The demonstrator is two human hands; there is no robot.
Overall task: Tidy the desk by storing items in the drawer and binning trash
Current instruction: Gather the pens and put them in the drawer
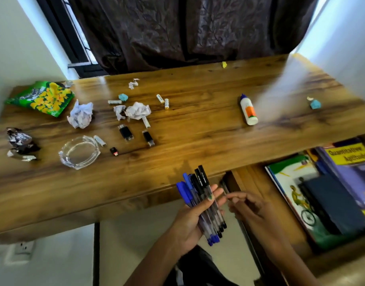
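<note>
A person's left hand [190,219] holds a bundle of pens [202,203], blue and black caps pointing away, at the near edge of the wooden counter [198,124]; its grip is curled round the barrels, thumb across them. The right hand [251,211] hovers just beside the bundle with its fingers loosely bent toward the pens; whether it pinches one is too blurred to say. To the right, the drawer [280,203] stands open below the counter, already holding books [342,182].

The step in hand appears to be storing the pens: they are gathered and off the counter, but not yet in the drawer. The next move likely calls for carrying the bundle right and down, laying it in the free strip beside the books without letting loose pens slip.

Much remains on the counter. A glue bottle [248,110] lies at right, USB sticks [126,132] and a glass ashtray [79,151] sit toward the near left, and small batteries [163,101] lie farther back. Crumpled paper [80,114], a green snack wrapper [41,98] and a foil wrapper [20,141] at far left look bound for the bin, which is not in view.
</note>
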